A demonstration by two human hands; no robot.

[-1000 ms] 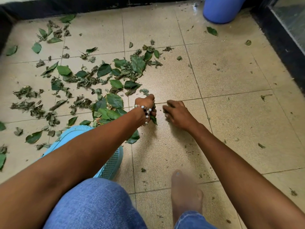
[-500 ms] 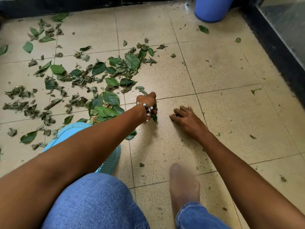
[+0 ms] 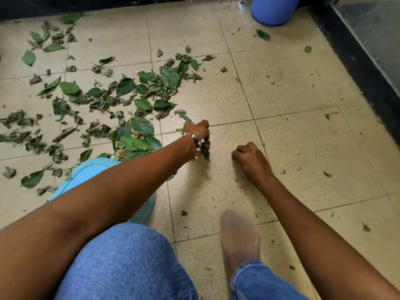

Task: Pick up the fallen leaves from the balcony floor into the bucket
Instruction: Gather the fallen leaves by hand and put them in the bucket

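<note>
Where leaves [image 3: 138, 135] lie thickest, just beyond the turquoise bucket [image 3: 91, 169]: heap of broad green blades mixed with curled, dried scraps, touching the bucket's far rim. Looser scatter spread further out from the bucket, toward the dark wall; a few strays well apart from the bucket, near the blue container [image 3: 273, 9].

Left hand [image 3: 198, 135], beaded bracelet [image 3: 198, 144] at wrist: fingers curled tight round a small bunch of leaves, one green tip showing below the fist; placed just past the bucket, at the edge of the heap. Right hand [image 3: 249, 159]: knuckles bent, fingertips down on the tile, further from the bucket than the left; whether anything is pinched beneath cannot be told.

Handling, as judged: very light, limp when fresh, brittle and crumbling when dry; no grip force needed, but prone to slipping out and shedding fragments. Best taken by raking into a pile and closing the fist round the bulk, or pressing between two palms; single flat blades lifted by an edge or stalk.

Surface: beige speckled floor tiles [image 3: 292, 94] with dark grout lines, dusted with fine green crumbs. Surroundings: dark skirting beyond the bucket, glazed door frame [image 3: 368, 61] at the far side. Bare foot [image 3: 238, 237] and denim knee [image 3: 129, 263] nearest the viewer.
</note>
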